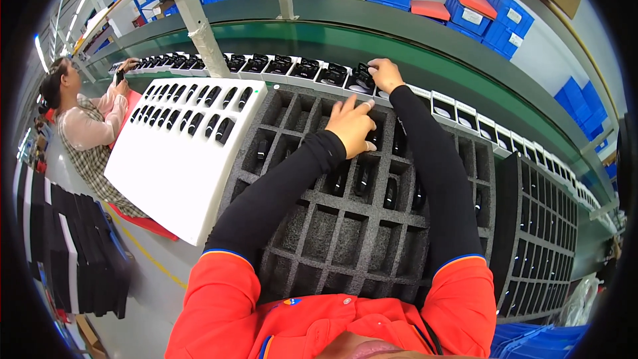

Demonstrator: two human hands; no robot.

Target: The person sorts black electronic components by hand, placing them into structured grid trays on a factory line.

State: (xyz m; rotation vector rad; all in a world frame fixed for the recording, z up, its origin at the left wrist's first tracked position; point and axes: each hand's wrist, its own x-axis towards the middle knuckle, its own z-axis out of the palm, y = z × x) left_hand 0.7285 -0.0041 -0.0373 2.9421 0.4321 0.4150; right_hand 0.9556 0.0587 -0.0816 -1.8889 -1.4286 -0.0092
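Left hand [351, 126] hovers half-curled and empty over the black foam tray [345, 226]. At one o'clock beyond it, right hand [384, 74] pinches a dark device [362, 78] in the conveyor's white boxes [332, 74]. Judged: seating step; release needs alignment.

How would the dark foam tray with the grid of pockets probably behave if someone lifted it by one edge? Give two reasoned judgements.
The dark foam tray would probably feel light for its size, since it looks like porous foam and most pockets are empty. It may flex a little, as its walls are thin. The small black parts sit loose in pockets, so tilting could spill them.
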